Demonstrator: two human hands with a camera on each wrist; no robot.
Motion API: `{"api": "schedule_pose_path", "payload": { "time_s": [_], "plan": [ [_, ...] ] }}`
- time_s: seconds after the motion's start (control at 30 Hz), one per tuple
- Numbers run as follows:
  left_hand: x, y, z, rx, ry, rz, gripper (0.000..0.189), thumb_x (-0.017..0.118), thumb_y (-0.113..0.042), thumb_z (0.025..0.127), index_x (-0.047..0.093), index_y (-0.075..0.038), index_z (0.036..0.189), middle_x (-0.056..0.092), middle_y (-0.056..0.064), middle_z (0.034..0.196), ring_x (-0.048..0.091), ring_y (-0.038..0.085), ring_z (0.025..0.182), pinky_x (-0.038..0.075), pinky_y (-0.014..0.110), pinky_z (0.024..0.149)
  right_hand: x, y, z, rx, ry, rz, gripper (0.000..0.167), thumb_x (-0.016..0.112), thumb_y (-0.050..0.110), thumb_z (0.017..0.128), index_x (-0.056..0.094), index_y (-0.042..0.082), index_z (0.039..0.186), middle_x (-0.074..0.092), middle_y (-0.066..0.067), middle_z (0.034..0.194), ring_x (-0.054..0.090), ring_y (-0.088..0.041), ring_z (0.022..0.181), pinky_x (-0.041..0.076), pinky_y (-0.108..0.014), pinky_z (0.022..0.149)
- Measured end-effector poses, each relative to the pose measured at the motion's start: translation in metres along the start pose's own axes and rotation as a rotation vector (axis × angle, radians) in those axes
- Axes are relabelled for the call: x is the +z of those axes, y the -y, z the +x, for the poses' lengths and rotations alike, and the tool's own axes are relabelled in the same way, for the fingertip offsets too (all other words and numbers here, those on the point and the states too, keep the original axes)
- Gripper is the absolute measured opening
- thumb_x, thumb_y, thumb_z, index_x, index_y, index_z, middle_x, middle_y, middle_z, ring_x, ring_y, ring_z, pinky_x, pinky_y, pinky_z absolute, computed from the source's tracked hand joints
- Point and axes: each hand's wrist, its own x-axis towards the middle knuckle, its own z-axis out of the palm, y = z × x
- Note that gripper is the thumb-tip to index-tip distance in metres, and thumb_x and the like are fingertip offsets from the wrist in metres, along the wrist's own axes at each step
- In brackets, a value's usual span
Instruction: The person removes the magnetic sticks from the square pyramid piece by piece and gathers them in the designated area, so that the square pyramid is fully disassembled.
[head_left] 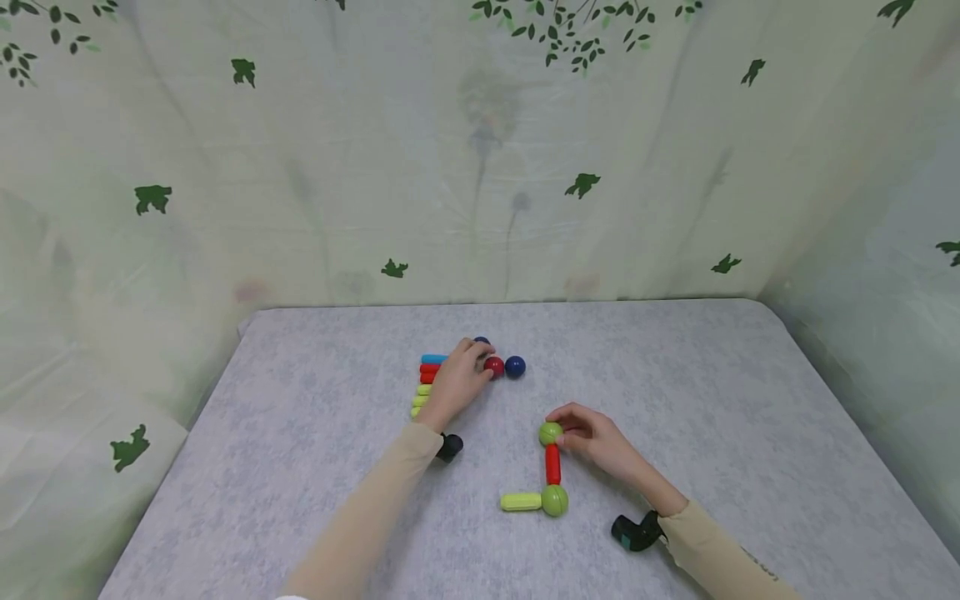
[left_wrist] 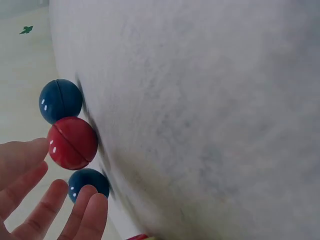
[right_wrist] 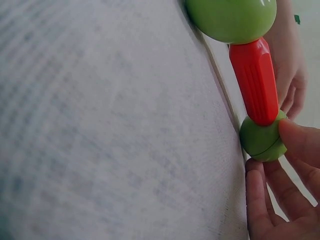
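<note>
My right hand [head_left: 600,442] pinches a green ball [head_left: 551,432] between thumb and fingertips. A red stick [head_left: 552,464] joins that ball to a second green ball [head_left: 555,501], from which a yellow-green stick [head_left: 521,502] points left. My left hand [head_left: 459,383] reaches over the far side of the table, its fingers spread beside a red ball [left_wrist: 73,143]. The thumb tip appears to meet the red ball's edge in the left wrist view. One dark blue ball [head_left: 515,367] touches the red one; another blue ball [left_wrist: 89,184] lies partly behind my fingers.
Left of my left hand lies a row of sticks: a light blue stick [head_left: 433,359], red sticks [head_left: 429,373] and yellow-green sticks [head_left: 422,401], partly covered by the hand. A grey mottled cloth covers the table [head_left: 300,467]. A leaf-patterned curtain [head_left: 337,167] hangs behind it.
</note>
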Motion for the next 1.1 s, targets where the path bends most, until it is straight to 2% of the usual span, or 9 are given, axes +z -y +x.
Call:
{"api": "schedule_pose_path", "payload": {
  "time_s": [0.1, 0.2, 0.33, 0.57, 0.73, 0.83, 0.97, 1.1],
  "plan": [
    [-0.005, 0.001, -0.007, -0.004, 0.013, -0.036, 0.029, 0.068, -0.011, 0.089, 0.063, -0.009, 0.118, 0.055, 0.008, 0.113, 0.058, 0.022, 0.098, 0.05, 0.035, 0.088, 0.0, 0.001, 0.0, 0.007, -0.007, -0.002, 0.024, 0.061, 0.003, 0.092, 0.061, 0.006, 0.116, 0.062, -0.007, 0.11, 0.058, -0.024, 0.098, 0.049, -0.026, 0.083],
    [-0.01, 0.001, -0.017, -0.002, 0.043, -0.072, 0.028, 0.068, -0.01, 0.089, 0.063, -0.009, 0.117, 0.055, 0.009, 0.113, 0.058, 0.024, 0.099, 0.05, 0.036, 0.087, 0.0, 0.001, 0.0, 0.008, -0.013, -0.007, 0.024, 0.061, 0.002, 0.091, 0.061, 0.005, 0.115, 0.062, -0.007, 0.109, 0.059, -0.023, 0.098, 0.049, -0.026, 0.083],
    [-0.017, 0.001, -0.034, 0.05, 0.118, -0.124, 0.027, 0.068, -0.008, 0.089, 0.063, -0.007, 0.115, 0.057, 0.01, 0.112, 0.058, 0.023, 0.097, 0.051, 0.035, 0.084, 0.0, 0.002, 0.0, 0.014, -0.015, -0.011, 0.025, 0.061, 0.002, 0.091, 0.061, 0.004, 0.116, 0.062, -0.007, 0.11, 0.059, -0.023, 0.098, 0.049, -0.026, 0.083],
    [-0.022, 0.0, -0.063, 0.214, 0.38, -0.263, 0.023, 0.066, -0.007, 0.09, 0.062, -0.003, 0.112, 0.061, 0.01, 0.109, 0.059, 0.019, 0.094, 0.051, 0.03, 0.083, 0.0, 0.002, 0.001, 0.013, -0.017, -0.026, 0.024, 0.061, 0.004, 0.092, 0.062, 0.005, 0.116, 0.062, -0.006, 0.11, 0.058, -0.023, 0.098, 0.049, -0.027, 0.084],
    [-0.018, -0.006, -0.08, 0.257, 0.585, -0.332, 0.023, 0.067, -0.009, 0.09, 0.063, -0.006, 0.112, 0.063, 0.005, 0.109, 0.058, 0.017, 0.096, 0.05, 0.028, 0.084, 0.0, 0.0, 0.001, 0.013, -0.014, -0.031, 0.024, 0.062, 0.006, 0.092, 0.062, 0.006, 0.116, 0.062, -0.005, 0.11, 0.059, -0.022, 0.099, 0.049, -0.027, 0.085],
    [-0.013, -0.01, -0.088, 0.293, 0.673, -0.343, 0.025, 0.069, -0.01, 0.089, 0.064, -0.009, 0.113, 0.063, 0.001, 0.109, 0.058, 0.015, 0.097, 0.049, 0.027, 0.083, 0.0, -0.001, 0.001, -0.001, -0.012, -0.033, 0.024, 0.062, 0.007, 0.092, 0.062, 0.005, 0.116, 0.062, -0.007, 0.11, 0.059, -0.023, 0.098, 0.049, -0.027, 0.084],
    [-0.005, -0.018, -0.097, 0.334, 0.729, -0.345, 0.026, 0.071, -0.014, 0.087, 0.064, -0.011, 0.113, 0.063, -0.004, 0.11, 0.057, 0.008, 0.097, 0.048, 0.024, 0.081, 0.0, -0.001, 0.0, -0.013, -0.012, -0.021, 0.023, 0.062, 0.006, 0.092, 0.061, 0.004, 0.115, 0.062, -0.008, 0.109, 0.059, -0.023, 0.098, 0.049, -0.027, 0.084],
    [0.005, -0.027, -0.104, 0.4, 0.724, -0.276, 0.029, 0.072, -0.016, 0.087, 0.063, -0.012, 0.114, 0.062, -0.008, 0.106, 0.055, 0.002, 0.092, 0.047, 0.019, 0.079, 0.0, -0.001, 0.0, -0.02, -0.01, -0.014, 0.023, 0.062, 0.006, 0.093, 0.061, 0.003, 0.116, 0.062, -0.009, 0.109, 0.059, -0.023, 0.098, 0.049, -0.026, 0.084]
  ]
}}
